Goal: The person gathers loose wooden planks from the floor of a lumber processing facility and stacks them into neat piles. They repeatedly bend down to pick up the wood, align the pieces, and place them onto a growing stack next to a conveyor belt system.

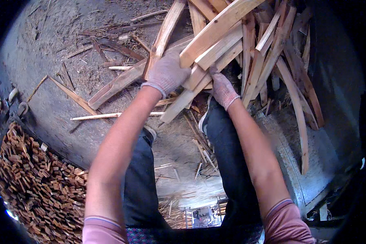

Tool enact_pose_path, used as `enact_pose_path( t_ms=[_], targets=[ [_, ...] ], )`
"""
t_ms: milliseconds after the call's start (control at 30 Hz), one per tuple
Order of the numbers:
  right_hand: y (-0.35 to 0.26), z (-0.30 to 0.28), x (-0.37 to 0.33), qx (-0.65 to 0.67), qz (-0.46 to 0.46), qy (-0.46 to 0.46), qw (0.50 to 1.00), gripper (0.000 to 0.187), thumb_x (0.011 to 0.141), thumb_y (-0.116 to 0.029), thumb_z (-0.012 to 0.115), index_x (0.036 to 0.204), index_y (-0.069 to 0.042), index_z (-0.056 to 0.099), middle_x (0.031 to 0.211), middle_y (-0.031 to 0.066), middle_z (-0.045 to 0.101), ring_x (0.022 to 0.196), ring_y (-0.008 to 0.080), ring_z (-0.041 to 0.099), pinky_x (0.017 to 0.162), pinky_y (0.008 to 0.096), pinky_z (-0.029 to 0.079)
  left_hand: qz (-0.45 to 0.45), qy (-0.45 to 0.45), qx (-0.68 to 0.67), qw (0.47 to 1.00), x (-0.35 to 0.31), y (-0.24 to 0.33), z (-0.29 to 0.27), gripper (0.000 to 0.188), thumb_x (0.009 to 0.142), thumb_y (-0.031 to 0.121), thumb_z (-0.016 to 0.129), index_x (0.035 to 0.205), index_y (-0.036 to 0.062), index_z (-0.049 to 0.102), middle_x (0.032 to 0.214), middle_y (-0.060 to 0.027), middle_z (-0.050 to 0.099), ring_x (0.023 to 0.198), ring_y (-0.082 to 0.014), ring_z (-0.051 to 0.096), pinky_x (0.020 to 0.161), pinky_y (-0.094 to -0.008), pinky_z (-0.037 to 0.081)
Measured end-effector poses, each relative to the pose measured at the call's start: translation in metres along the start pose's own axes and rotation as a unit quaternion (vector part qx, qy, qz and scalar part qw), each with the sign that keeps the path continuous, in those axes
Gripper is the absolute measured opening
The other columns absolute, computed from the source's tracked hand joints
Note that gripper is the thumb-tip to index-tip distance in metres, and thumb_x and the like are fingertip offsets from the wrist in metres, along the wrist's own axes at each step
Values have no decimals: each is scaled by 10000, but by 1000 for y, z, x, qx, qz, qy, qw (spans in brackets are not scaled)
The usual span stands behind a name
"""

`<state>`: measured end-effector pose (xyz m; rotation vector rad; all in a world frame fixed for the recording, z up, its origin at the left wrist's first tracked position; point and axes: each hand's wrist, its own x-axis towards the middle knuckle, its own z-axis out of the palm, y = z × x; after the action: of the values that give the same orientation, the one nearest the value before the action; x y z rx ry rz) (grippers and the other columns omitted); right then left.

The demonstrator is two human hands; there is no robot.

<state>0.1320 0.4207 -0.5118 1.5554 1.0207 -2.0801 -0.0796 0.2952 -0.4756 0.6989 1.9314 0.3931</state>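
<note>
My left hand [168, 74], in a pale knitted work glove, is closed against the left side of several rough wooden slats [223, 45]. Its fingertips are partly hidden by the wood. On the other side, my gloved right hand [223, 87] grips the same slats near their close ends, thumb along the edge and the other fingers mostly out of sight. The slats lie stacked and slanted, running from near my feet up to the far right. A curved bark-edged slab [165, 32] rises just beyond my left hand.
More loose slats [268, 53] lie heaped at the right, one long curved strip [297, 110] reaching toward me. Splinters and scraps [122, 49] litter the dusty floor [53, 53]. A tall stack of cut wood [40, 187] stands at the lower left. My legs [236, 154] straddle scattered sticks.
</note>
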Motion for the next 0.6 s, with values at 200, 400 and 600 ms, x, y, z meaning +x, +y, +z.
enact_pose_path(
  t_ms=[200,400,600],
  targets=[
    [-9,-1,-17,-106,-20,82,991,974,994,-770,393,1518,49,436,1475,224,533,1382,328,492,1144,494,384,16,-9,47,999,13,-10,-9,734,864,500,707,1418,42,558,1294,-275,655,1173,-404,663,1024,-459,515],
    [-3,-5,3,-127,-82,136,979,898,1030,-701,367,1438,87,506,1417,334,548,1361,412,507,1143,396,362,-103,226,145,958,31,-48,-18,603,848,527,705,1208,43,700,1236,-260,660,1180,-386,649,1007,-462,520],
    [-20,4,-36,-309,-76,138,938,656,1068,-520,404,1457,3,484,1370,341,568,1277,463,550,1112,440,413,-145,206,2,968,3,-68,-21,563,858,469,712,1183,11,681,1205,-278,684,1124,-445,657,964,-515,515]
  ],
)
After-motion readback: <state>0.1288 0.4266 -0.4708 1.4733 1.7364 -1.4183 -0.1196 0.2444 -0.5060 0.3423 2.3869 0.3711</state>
